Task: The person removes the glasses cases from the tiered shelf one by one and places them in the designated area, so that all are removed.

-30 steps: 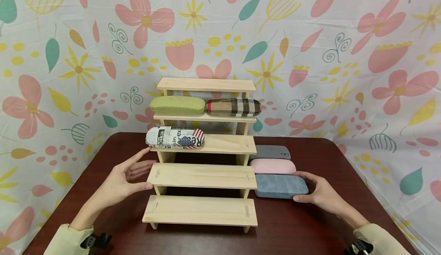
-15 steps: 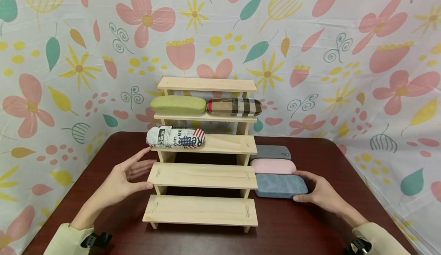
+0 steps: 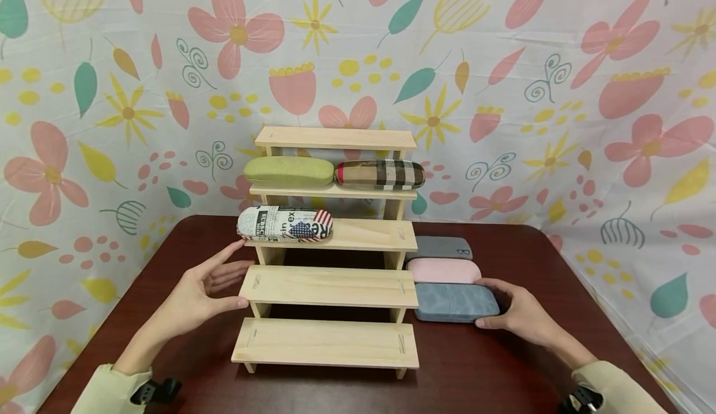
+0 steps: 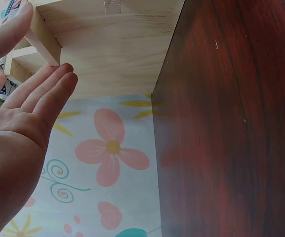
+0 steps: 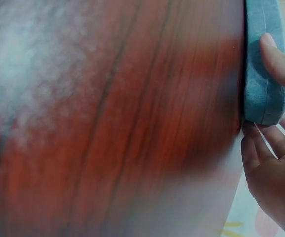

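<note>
A tiered wooden display rack (image 3: 327, 342) stands mid-table. My left hand (image 3: 196, 289) is at its left side, fingers fairly straight, thumb and fingertips at the ends of the shelf boards. In the left wrist view, the fingertips (image 4: 69, 75) meet a board's end. At the rack's right, a blue glasses case (image 3: 455, 302) lies on the table; my right hand (image 3: 520, 314) holds its right end, thumb in front and fingers round the far corner. The right wrist view has the thumb (image 5: 275, 57) against the case's side. Behind it lie a pink case (image 3: 442, 270) and a grey case (image 3: 439, 247).
A newspaper-print case (image 3: 284, 223) sits on the middle shelf's left half. One shelf higher are a green case (image 3: 289, 171) and a plaid case (image 3: 380, 173). The dark red-brown table (image 3: 481, 370) backs onto a flowered cloth (image 3: 358, 41).
</note>
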The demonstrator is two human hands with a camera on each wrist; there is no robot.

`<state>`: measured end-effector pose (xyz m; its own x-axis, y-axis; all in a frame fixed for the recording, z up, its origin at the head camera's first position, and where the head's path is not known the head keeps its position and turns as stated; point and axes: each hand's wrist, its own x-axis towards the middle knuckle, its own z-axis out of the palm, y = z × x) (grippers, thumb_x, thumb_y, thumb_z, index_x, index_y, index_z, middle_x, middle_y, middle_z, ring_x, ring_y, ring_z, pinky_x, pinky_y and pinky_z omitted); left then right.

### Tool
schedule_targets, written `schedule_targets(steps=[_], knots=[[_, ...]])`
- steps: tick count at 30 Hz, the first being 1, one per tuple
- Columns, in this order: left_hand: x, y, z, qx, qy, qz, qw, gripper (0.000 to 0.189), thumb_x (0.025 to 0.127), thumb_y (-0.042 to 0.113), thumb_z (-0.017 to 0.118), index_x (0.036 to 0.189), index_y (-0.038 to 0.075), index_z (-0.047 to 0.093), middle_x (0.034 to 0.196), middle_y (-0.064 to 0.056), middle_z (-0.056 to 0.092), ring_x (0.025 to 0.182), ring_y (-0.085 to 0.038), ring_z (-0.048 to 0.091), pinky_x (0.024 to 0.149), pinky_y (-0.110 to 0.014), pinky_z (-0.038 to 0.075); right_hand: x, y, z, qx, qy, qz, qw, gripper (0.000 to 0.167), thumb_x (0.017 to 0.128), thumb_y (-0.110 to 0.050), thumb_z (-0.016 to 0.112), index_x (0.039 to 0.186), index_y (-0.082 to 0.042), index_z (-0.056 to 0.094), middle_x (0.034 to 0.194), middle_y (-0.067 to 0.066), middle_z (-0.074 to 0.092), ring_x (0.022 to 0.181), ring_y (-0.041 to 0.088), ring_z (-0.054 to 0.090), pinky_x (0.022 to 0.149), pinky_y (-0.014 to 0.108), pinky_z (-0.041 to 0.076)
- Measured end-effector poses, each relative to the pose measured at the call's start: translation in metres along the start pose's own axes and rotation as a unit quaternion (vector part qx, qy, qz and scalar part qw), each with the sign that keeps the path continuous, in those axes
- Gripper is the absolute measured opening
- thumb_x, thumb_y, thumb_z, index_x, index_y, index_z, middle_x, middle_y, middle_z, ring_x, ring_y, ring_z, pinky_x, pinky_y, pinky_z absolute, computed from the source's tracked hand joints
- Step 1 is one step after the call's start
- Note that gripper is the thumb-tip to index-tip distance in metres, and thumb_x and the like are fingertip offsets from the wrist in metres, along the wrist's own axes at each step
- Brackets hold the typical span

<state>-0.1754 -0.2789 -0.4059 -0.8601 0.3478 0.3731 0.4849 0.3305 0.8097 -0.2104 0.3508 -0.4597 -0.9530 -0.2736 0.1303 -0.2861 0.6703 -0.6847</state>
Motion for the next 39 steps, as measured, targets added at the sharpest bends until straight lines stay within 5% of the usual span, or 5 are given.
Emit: schedule_targets(steps=[39], knots=[[0.0005, -0.0018, -0.0004, -0.009, 0.000, 0.000, 1.0000, 0.102, 0.082, 0.001, 0.091, 0.166, 0.021, 0.036, 0.138, -0.018, 0.066, 0.130, -0.014, 0.062, 0.099, -0.023, 0.053, -0.0064, -0.0036, -0.0031, -0.036, 0.008, -0.022, 0.9991, 0.085, 0.072, -0.032, 0.101, 0.144, -0.011, 0.061, 0.139, 0.014, 0.062, 0.119, 0.031, 0.062, 0.090, 0.022, 0.052]])
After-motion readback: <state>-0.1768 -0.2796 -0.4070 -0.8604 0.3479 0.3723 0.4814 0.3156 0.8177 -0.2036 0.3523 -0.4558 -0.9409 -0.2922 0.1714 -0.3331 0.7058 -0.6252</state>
